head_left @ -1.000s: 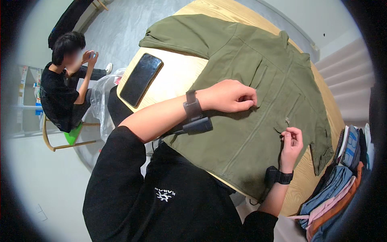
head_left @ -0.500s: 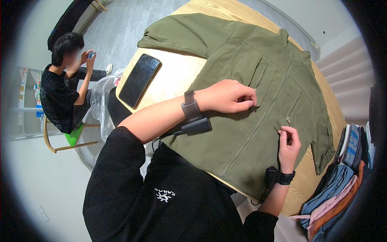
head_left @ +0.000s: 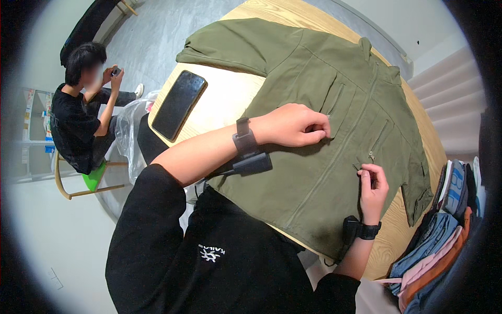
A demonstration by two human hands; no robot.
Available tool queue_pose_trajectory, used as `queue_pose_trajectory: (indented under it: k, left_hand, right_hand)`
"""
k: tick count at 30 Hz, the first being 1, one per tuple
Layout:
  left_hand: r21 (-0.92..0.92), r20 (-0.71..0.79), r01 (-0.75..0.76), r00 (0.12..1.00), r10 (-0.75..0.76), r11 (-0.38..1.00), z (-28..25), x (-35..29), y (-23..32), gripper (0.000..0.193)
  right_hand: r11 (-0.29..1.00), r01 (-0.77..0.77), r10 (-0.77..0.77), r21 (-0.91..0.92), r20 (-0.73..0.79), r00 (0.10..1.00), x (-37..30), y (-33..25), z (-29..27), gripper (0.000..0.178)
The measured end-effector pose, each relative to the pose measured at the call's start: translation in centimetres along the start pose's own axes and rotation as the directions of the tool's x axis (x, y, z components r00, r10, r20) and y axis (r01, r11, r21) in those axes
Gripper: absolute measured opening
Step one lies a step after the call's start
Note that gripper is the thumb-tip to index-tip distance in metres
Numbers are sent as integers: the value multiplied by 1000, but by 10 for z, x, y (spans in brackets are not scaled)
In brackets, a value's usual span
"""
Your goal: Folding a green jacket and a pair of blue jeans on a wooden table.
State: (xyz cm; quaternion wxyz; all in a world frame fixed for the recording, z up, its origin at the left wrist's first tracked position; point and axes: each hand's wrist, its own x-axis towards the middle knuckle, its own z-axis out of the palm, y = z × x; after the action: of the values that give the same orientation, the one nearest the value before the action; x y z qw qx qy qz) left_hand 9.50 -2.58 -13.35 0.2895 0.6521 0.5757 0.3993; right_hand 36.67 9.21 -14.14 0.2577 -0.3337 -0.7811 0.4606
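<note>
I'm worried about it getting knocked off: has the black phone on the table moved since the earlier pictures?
No: judged against the left edge of the wooden table, the black phone lies where it did, at the same slant.

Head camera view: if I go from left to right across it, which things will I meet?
Seated person in a black T-shirt → black rectangular phone → bare left hand over the olive-green cloth jacket → bare right hand → stack of many-coloured folded clothes.
</note>
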Motion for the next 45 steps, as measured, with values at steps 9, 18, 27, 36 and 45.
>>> queue_pose_trajectory:
  k: [9,18,27,36,45]
  left_hand:
    - [7,-3,-20,1000,20,1000,0,-1,-2,15]
    - [-11,8,42,999,-42,999,2,-3,0,15]
    - [-8,21,2,1000,-2,1000,3,5,-3,14]
    - [15,53,83,995,-83,996,-2,1,7,12]
    - [144,-101,221,973,-207,965,-32,-3,16,20]
  right_hand:
    - [1000,12,-11,-7,28,1000,0,1,0,8]
    - [969,135,-116,-207,100,988,3,-13,0,12]
    - [956,163,-145,-243,89,985,1,-15,-6,12]
    - [992,105,-99,-66,84,992,0,-8,-3,9]
    - [994,97,-94,-45,71,993,1,-6,-4,9]
